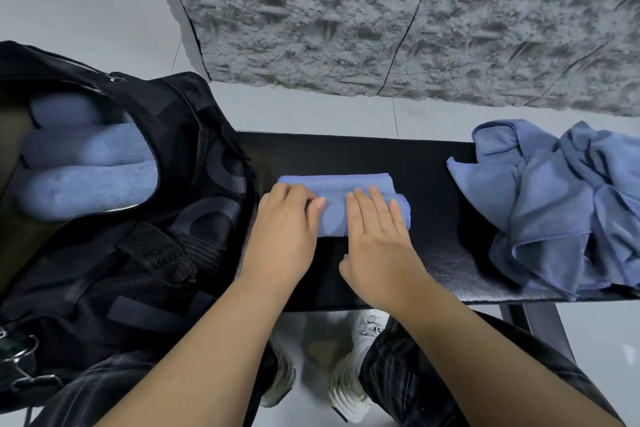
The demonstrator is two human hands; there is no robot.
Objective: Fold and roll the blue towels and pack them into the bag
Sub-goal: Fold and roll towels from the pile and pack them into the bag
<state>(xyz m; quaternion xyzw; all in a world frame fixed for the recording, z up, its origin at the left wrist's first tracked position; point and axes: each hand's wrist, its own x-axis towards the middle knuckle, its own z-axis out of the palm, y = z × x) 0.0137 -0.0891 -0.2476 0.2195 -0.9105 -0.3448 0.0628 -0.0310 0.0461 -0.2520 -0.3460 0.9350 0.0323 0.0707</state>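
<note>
Both hands are laid on a partly rolled blue towel (341, 206) at the middle of the black surface (408, 163), closer to its near edge than its far one. The left hand (285, 225) is set on the towel's left end, its fingers (313, 201) bent over the top of the roll and the thumb tucked out of sight, so a firm grip cannot be confirmed. The right hand (379, 239) is pressed flat on the right half of the roll, its fingers (377, 204) straight and slightly spread, the thumb held off to the side above the bare surface. A flat tail of the towel is seen beyond the fingertips, toward the far edge. At the left end of the surface a black bag (194, 184) is stood open, touching or nearly touching the left hand, and three rolled blue towels (90, 163) are stacked inside its mouth. At the right end a loose heap of unfolded blue towels (561, 204) is piled, one corner spread toward the middle, well apart from the roll. Beyond the far edge a rough grey wall panel (381, 17) is seen, and below the near edge dark trousers (408, 378) and pale shoes (360, 333) on a light floor (69, 10).
</note>
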